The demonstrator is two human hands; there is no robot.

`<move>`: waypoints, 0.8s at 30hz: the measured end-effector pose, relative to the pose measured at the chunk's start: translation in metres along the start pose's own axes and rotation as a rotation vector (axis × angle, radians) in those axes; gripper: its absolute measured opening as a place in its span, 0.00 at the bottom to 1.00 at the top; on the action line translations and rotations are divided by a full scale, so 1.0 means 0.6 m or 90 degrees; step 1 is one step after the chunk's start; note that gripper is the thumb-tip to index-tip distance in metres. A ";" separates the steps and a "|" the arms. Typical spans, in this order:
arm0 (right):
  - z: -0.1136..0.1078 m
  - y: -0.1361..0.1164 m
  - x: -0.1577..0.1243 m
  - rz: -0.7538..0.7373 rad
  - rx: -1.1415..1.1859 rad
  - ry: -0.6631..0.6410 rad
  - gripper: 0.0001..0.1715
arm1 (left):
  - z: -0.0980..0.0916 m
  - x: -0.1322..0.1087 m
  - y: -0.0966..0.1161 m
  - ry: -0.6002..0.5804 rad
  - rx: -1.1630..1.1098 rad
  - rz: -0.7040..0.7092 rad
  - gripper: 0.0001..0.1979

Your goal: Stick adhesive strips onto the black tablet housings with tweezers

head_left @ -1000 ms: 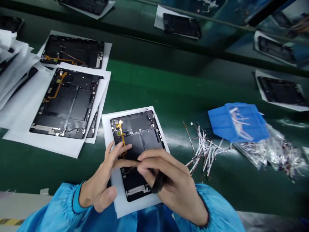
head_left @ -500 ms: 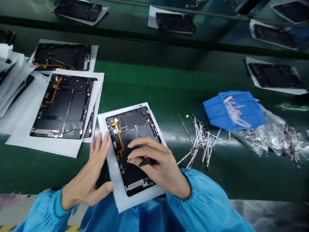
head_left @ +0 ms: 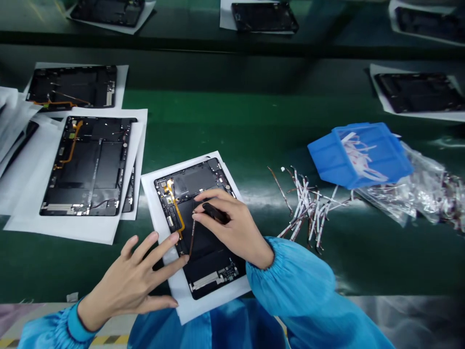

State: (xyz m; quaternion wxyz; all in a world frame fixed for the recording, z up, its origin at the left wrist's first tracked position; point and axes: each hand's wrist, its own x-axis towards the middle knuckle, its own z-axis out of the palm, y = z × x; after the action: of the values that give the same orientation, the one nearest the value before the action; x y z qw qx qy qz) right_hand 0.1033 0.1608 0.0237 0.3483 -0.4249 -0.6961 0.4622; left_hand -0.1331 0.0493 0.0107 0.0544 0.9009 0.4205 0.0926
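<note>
An opened black tablet housing [head_left: 203,242] with an orange flex cable [head_left: 178,208] lies tilted on white paper [head_left: 174,291] in front of me. Above its middle, my right hand [head_left: 228,223] is closed around a dark pen-like tool [head_left: 215,213], thumb and fingertips pinched together. A thin brown strip [head_left: 192,237] runs down from those fingertips across the housing. My left hand [head_left: 145,274] has its fingers spread over the housing's left edge, one fingertip at the strip's lower end; nothing is held in it.
White and brown strips [head_left: 305,208] lie loose right of the housing. Beyond them are a blue bin [head_left: 366,155] with strips and clear plastic bags [head_left: 425,179]. More housings on paper [head_left: 87,165] lie left, with others along the back.
My left hand has moved right onto the housing's edge, fingers more spread. My right hand has shifted up a little, and the brown strip now shows beneath it. The whole view has shifted slightly.
</note>
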 end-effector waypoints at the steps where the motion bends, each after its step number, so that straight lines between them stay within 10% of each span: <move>1: 0.000 0.001 0.001 0.007 0.000 -0.002 0.01 | -0.001 0.002 0.000 0.006 -0.001 0.004 0.35; 24: 0.009 0.021 0.005 0.026 -0.001 -0.007 0.02 | 0.000 0.031 0.000 0.052 -0.138 -0.010 0.22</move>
State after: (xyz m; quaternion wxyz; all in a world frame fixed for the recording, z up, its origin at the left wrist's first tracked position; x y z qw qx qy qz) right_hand 0.1010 0.1648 0.0102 0.3346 -0.4370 -0.6893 0.4710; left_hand -0.1213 0.0633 0.0130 0.1349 0.8819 0.4169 0.1740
